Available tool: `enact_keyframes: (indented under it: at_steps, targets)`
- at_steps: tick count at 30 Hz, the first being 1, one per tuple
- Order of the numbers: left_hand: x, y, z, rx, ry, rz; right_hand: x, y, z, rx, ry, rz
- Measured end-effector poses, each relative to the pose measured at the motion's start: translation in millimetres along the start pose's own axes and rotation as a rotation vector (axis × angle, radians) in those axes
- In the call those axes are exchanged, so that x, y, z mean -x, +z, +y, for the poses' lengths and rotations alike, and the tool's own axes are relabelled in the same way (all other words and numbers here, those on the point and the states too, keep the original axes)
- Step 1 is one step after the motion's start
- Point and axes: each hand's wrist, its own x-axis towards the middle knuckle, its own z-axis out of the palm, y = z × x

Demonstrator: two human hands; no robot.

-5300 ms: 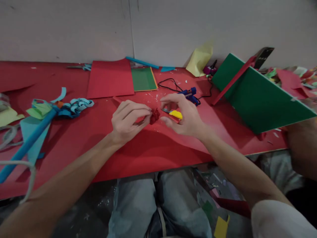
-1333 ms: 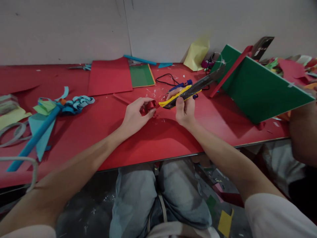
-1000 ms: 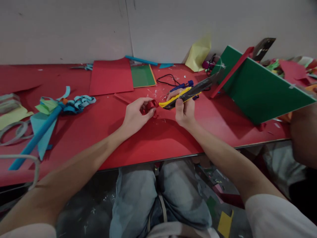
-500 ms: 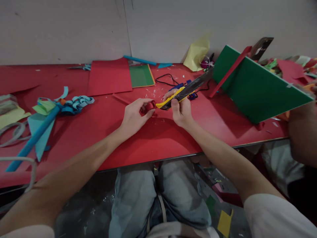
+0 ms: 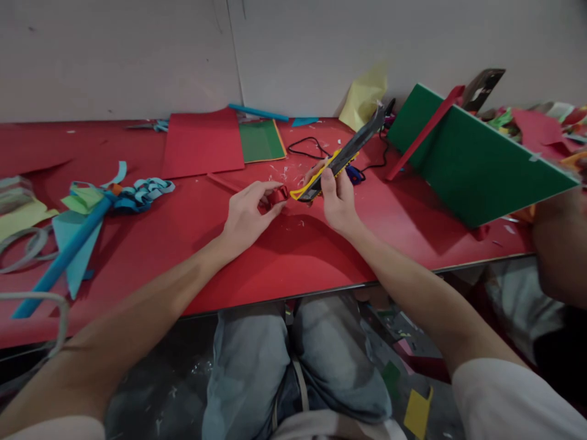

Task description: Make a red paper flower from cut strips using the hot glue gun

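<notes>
Red paper loop is held above the desk between thumb and fingers of the left hand, at that hand's right side. Yellow-and-black utility knife is gripped in the right hand, its long axis running from near left to far right. The loop lies left of the right hand, just beside the knife's near-left end; whether contact is made cannot be told. The left hand is nearer the loop.
</notes>
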Motion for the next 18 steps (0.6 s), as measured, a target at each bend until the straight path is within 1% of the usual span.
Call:
enact_keyframes:
  at_steps: [4, 10, 15, 18]
  targets:
    - [0.0, 1.2, -2.0, -0.002, 0.073, 0.004, -1.0, 0.7, 0.9, -0.071, 0.032, 0.032]
    - [-0.8, 0.6, -1.4, -0.019, 0.154, 0.004, -0.7, 2.3, -2.2, -0.173, 0.064, -0.006]
    - [-1.6, -2.2, 0.0, 0.031, 0.243, -0.019, -1.0, 2.4, -3.6, -0.181, 0.073, -0.023]
    - [-1.4, -3.0, 0.3, 0.036, 0.262, -0.027, -1.1, 2.0, -2.6, -0.185, 0.068, -0.034]
